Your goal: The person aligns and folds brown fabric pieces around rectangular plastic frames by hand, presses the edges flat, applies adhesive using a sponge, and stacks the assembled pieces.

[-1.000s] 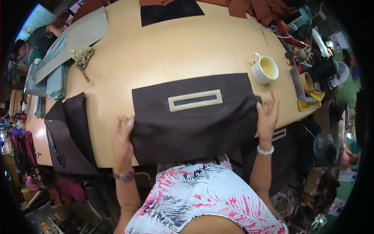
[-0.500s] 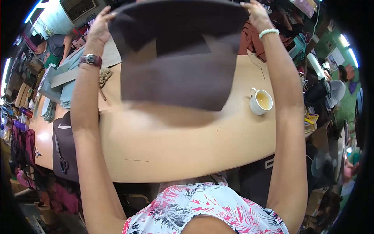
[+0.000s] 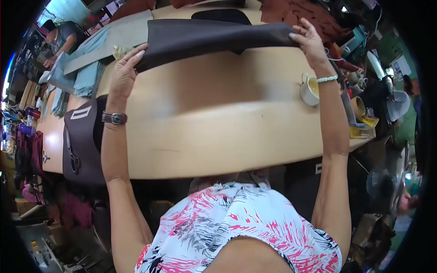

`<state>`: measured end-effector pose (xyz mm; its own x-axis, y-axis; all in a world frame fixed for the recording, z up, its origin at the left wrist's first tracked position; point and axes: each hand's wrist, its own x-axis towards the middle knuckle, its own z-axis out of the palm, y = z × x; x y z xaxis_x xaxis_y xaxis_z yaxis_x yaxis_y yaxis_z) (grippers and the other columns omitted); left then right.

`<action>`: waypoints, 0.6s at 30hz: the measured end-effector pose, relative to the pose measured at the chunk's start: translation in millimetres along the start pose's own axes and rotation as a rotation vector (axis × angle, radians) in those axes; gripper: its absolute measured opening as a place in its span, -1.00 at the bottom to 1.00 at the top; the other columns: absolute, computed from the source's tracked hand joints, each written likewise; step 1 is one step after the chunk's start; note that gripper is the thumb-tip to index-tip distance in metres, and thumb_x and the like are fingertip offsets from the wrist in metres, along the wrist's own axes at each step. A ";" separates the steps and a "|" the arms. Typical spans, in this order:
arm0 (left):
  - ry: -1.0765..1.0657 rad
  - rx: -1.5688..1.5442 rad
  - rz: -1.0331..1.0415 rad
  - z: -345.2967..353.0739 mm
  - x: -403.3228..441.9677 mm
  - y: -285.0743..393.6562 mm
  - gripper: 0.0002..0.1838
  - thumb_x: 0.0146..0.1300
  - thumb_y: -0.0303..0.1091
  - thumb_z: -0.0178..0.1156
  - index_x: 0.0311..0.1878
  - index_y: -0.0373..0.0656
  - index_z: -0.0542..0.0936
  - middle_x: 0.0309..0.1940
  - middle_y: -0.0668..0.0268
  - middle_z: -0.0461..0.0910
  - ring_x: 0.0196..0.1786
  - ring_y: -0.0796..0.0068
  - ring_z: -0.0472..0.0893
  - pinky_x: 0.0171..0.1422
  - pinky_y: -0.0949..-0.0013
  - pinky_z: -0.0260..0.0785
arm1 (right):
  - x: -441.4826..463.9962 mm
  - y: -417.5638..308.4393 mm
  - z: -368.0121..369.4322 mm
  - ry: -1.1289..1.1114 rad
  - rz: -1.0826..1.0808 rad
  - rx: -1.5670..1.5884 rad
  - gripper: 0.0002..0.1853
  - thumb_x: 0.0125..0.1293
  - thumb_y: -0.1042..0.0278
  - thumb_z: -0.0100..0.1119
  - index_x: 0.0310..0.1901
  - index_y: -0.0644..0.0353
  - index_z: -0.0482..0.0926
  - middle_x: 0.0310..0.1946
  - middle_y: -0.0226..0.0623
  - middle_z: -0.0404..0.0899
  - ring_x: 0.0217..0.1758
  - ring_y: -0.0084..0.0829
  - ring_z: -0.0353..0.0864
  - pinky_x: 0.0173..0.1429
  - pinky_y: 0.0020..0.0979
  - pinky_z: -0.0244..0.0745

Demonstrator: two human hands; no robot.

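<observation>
A dark brown sheet, like leather or thick cloth, stretches above the table between my two hands. Its left end is pinched by the thumb and fingers of my left hand. At the other end, my right hand grips the corner, with some fingers raised away from it. The sheet hangs in a shallow curve and casts a shadow on the wooden table. Behind it lies a flat black piece, partly covered.
A white cup with yellowish liquid stands close to my right forearm. On the left, scissors rest on another dark brown piece. Light blue pieces and reddish-brown pieces lie farther back. Another person sits at far left.
The sheet, raised and broadly facing me before, is now lower and flatter, seen more edge-on. Both hands have come down and nearer to me, still holding it. The black piece behind now shows.
</observation>
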<state>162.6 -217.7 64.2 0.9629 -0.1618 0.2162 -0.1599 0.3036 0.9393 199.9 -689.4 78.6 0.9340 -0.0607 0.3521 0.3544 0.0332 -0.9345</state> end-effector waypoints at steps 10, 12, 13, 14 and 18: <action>0.040 0.288 -0.319 14.4 -118.1 -69.3 -0.59 0.14 -0.54 0.13 0.10 -0.34 0.48 0.01 0.22 0.50 -0.02 0.55 0.51 0.14 0.51 0.32 | -169.7 63.0 -22.8 0.006 0.290 -0.416 -0.12 0.00 0.68 0.15 0.39 0.15 -0.02 0.13 -0.08 0.29 -0.30 -0.63 0.48 -0.23 -0.60 0.44; -0.007 0.218 -0.406 22.0 -129.8 -62.0 -0.57 0.14 -0.53 0.13 0.13 -0.31 0.46 0.00 0.27 0.50 -0.07 0.58 0.51 0.09 0.53 0.34 | -176.9 60.3 -16.0 0.044 0.280 -0.489 -0.10 0.01 0.65 0.16 0.40 0.16 -0.06 0.15 -0.06 0.27 -0.17 -0.53 0.49 -0.19 -0.53 0.45; 0.014 0.263 -0.430 18.8 -124.8 -64.9 -0.54 0.13 -0.53 0.14 0.15 -0.29 0.44 0.01 0.30 0.49 -0.06 0.61 0.50 0.07 0.54 0.35 | -179.2 61.9 -12.3 0.064 0.283 -0.526 -0.09 0.01 0.63 0.17 0.40 0.17 -0.08 0.16 -0.05 0.25 -0.11 -0.48 0.49 -0.16 -0.50 0.46; 0.036 0.308 -0.456 12.2 -113.8 -69.5 -0.52 0.13 -0.52 0.14 0.18 -0.27 0.42 0.02 0.33 0.48 -0.06 0.63 0.49 0.05 0.54 0.36 | -171.8 71.2 -10.0 0.051 0.120 -0.658 -0.06 0.04 0.56 0.21 0.40 0.21 -0.16 0.16 0.05 0.27 0.11 -0.24 0.42 -0.02 -0.34 0.43; 0.122 0.307 -0.424 13.0 -67.7 -85.6 -0.56 0.11 -0.53 0.17 0.12 -0.15 0.50 -0.12 0.37 0.53 -0.20 0.65 0.50 -0.10 0.60 0.38 | -121.7 65.9 21.9 0.134 0.109 -0.793 -0.02 0.02 0.54 0.25 0.39 0.28 -0.22 0.15 0.18 0.31 0.23 -0.02 0.31 0.24 -0.24 0.24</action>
<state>108.2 -244.9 -27.4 0.9721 -0.0951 -0.2145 0.2099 -0.0566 0.9761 110.6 -657.9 -24.7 0.9302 -0.2190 0.2944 0.0770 -0.6681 -0.7401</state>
